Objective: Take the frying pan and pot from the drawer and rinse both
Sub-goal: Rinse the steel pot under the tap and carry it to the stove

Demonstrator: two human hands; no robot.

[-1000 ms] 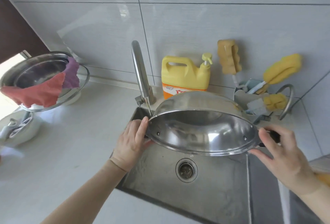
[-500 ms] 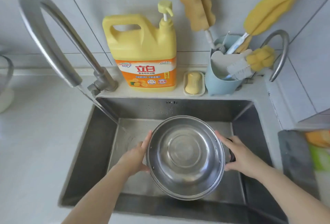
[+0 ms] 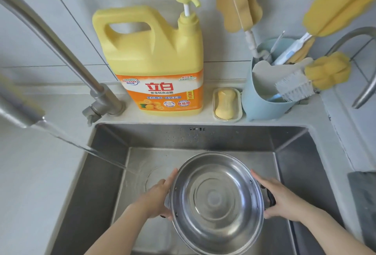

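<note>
Holding the pot (image 3: 216, 201) low inside the sink (image 3: 105, 173), I have my left hand (image 3: 155, 199) wrapped on its left handle, with the fingers (image 3: 169, 177) lying up along the rim, and my right hand (image 3: 281, 199) curled round the dark handle on the right. Both hands grip it, mouth up and tipped a little toward me, with a shallow film of water rippling over the bottom.

My judgement is that I am in the middle of rinsing the pot. To do it well I should slide it left until the rim sits under the water stream (image 3: 85, 147), which now lands on the sink floor just left of the pot and misses it. Then I would tilt and turn it slowly so that water sweeps the whole inner wall, and pour out toward the drain. Wet steel can slip, so I want both handles held firmly.

Behind the basin, on the ledge of the desk (image 3: 30, 173), stand the faucet (image 3: 61, 47), the yellow soap jug (image 3: 150, 55), a soap dish (image 3: 226, 104) and a blue holder (image 3: 264, 102) of brushes. I cannot see the frying pan.
</note>
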